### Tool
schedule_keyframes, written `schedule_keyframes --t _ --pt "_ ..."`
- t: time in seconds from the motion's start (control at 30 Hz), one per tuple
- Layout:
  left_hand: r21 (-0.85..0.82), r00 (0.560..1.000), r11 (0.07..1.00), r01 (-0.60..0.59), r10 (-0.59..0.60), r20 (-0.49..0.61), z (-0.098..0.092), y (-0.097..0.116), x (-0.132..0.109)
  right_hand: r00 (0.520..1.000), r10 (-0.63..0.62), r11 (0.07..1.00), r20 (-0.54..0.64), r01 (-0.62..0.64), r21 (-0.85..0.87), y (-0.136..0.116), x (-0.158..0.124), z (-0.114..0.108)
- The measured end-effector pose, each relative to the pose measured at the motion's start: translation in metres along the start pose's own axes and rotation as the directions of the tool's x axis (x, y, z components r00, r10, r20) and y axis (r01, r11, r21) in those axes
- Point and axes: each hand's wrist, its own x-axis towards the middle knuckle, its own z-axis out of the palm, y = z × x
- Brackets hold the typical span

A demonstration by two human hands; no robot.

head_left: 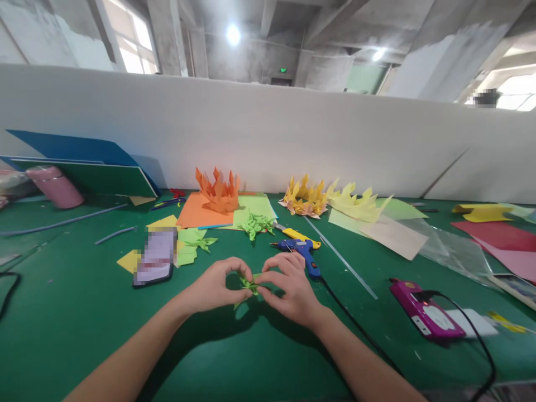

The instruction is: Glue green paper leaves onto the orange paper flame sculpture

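Between my two hands is a small folded green paper piece (248, 285) with pointed tips, held just above the green table. My left hand (218, 285) pinches it from the left with thumb and forefinger. From the right, my right hand (288, 285) grips its other side with the fingertips. Part of the paper is hidden behind my fingers. Beyond my hands lies a pile of similar green folded pieces (256, 223), and another single one (201, 242) rests on green paper sheets. A blue glue gun (307, 257) lies just past my right hand, beside a yellow utility knife (299, 237).
Paper crowns in orange (220, 195), gold (305, 198) and pale yellow (360, 204) stand at the back. A phone (157, 257) lies on the left. On the right is a magenta power box (427, 312) with a black cable. A white partition (251, 134) borders the table.
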Motion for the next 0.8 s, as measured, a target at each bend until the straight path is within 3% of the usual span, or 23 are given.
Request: schedule_keyframes --t 0.23,0.8 --pt "0.017 0.998 0.999 0.034 -0.035 0.051 -0.0033 0.0057 -0.0027 1.0 -0.017 0.999 -0.009 0.017 0.037 -0.0009 -0.0007 0.0013" --pt "0.03 0.99 0.999 -0.034 0.029 0.14 -0.0041 0.0063 -0.0027 0.992 -0.124 0.992 -0.009 0.124 0.007 -0.0013 -0.0014 -0.004"
